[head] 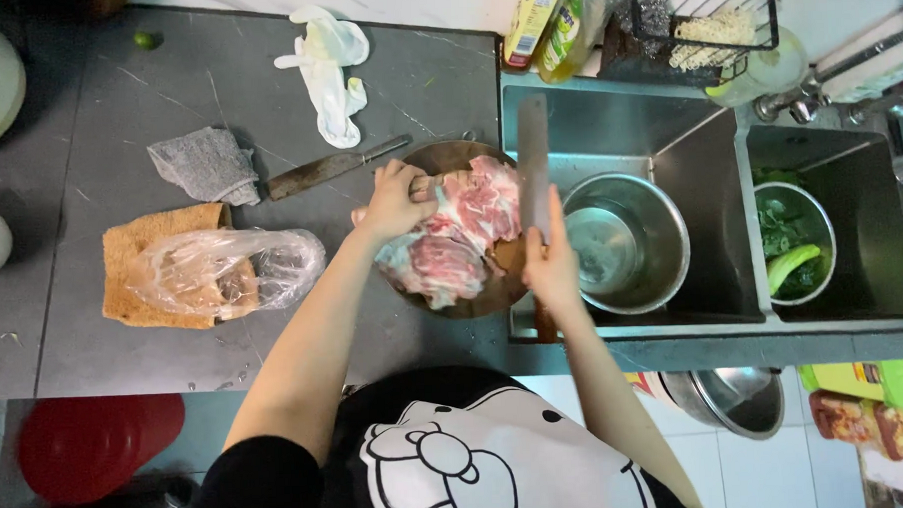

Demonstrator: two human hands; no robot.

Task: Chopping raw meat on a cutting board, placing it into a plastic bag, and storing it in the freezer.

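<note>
A large slab of raw pink meat [461,234] lies on a round wooden chopping board [488,298] at the counter's edge beside the sink. My left hand [395,201] presses down on the meat's left end, fingers curled over it. My right hand [550,266] grips the wooden handle of a cleaver [533,166], whose broad blade stands on edge along the meat's right side, pointing away from me.
A second knife [323,169] lies on the grey counter left of the board, near a grey rag [206,164], white gloves [330,73] and a clear plastic bag [222,267] on a tan cloth. The sink holds a steel pot [626,243] and a bowl of greens [796,242].
</note>
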